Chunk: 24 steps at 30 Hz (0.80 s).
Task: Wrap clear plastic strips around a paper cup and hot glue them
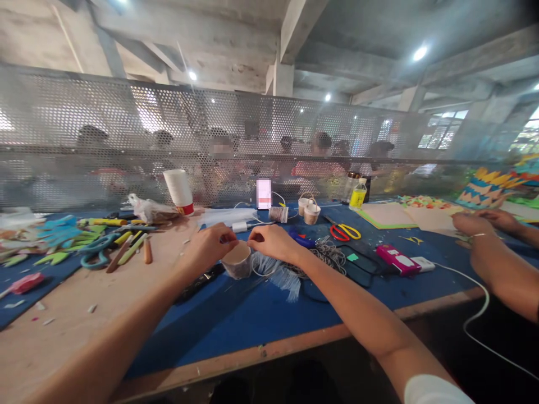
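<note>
My left hand (210,246) and my right hand (272,242) meet over a small paper cup (237,265) wrapped in grey twine on the blue mat (236,320). Both hands have their fingers pinched together at the cup's rim. What they pinch is too small to make out. A frayed bundle of pale blue and grey string (286,272) lies just right of the cup, under my right wrist.
Red-and-yellow scissors (344,231), a pink phone (398,260) with a white cable, a twine spool (278,214), small finished baskets (310,212), a white cup (179,189) and teal scissors (95,249) lie around. Another person's hands (480,223) work at the right. A perforated metal screen (269,140) backs the table.
</note>
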Each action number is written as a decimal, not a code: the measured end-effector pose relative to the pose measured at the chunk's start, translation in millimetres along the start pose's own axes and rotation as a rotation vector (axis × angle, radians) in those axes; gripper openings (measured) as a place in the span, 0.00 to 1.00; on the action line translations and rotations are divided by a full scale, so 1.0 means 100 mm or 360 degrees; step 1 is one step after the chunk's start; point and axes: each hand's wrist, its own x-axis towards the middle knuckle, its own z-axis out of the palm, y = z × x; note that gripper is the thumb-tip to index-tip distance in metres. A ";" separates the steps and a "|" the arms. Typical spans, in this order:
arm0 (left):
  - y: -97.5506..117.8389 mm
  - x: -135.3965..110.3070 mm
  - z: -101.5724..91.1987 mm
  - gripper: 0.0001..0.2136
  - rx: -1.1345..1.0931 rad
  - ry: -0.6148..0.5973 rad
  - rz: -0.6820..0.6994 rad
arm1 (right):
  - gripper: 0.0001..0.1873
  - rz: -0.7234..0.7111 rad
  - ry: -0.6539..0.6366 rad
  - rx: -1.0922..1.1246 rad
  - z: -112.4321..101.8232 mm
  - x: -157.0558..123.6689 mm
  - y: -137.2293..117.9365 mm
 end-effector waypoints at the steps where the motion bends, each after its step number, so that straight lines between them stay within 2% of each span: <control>1: 0.00 0.00 0.00 0.09 -0.0007 0.0000 0.0018 | 0.08 0.0005 -0.0004 0.0002 0.00 0.00 0.00; 15: 0.17 -0.06 -0.03 0.12 -0.0019 0.0023 0.0168 | 0.09 -0.0011 -0.0002 -0.0084 0.02 0.01 0.01; 24: 0.11 -0.06 0.04 0.12 -0.0087 0.0074 0.0171 | 0.07 -0.0014 0.0036 -0.0073 0.04 0.00 0.02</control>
